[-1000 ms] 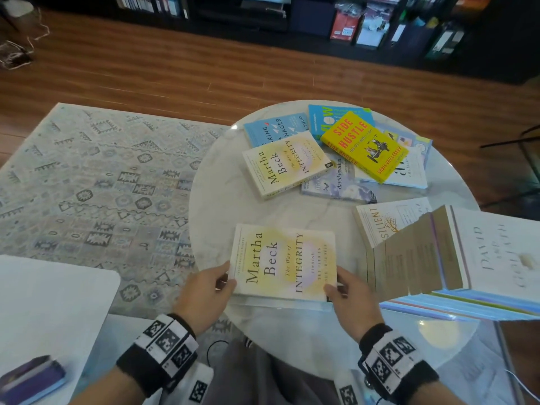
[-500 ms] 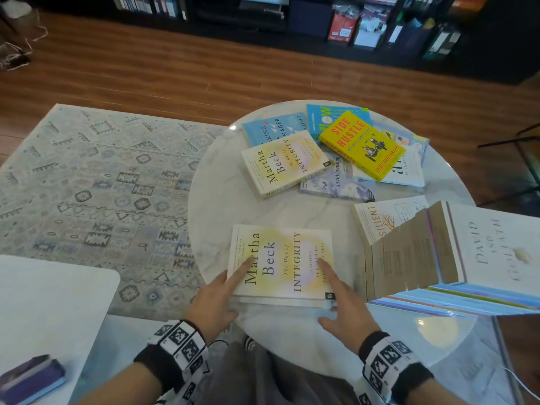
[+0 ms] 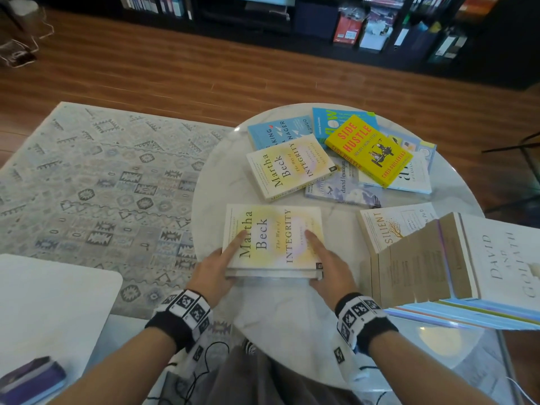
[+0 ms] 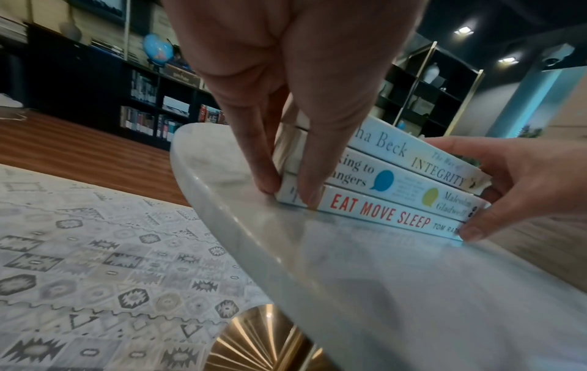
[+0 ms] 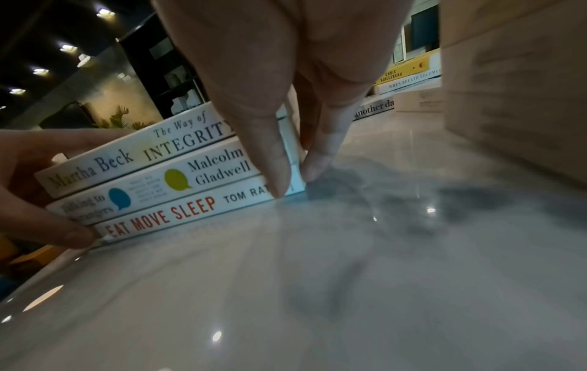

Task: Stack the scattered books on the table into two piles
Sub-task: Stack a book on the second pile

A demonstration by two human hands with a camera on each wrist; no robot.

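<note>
Since a second ago my hands have moved from the side edges of the near pile [image 3: 273, 241] to its two front corners. The left hand [image 3: 214, 273] and right hand [image 3: 330, 271] each lay a forefinger flat on the top cover, with thumbs and other fingers pressed against the corners. The wrist views show fingertips down on the surface [image 3: 280, 311]. So both hands are clamped on the pile, squaring it, I judge.

The pile holds three books near the front edge of the surface. The scattered books [image 3: 342, 153] lie untouched toward the far edge, so most of the stacking is left.

At the right edge a tall stack [image 3: 455, 258] looms close and is cut off; I cannot count it. The beige book [image 3: 388, 226] beside it is half covered.
</note>
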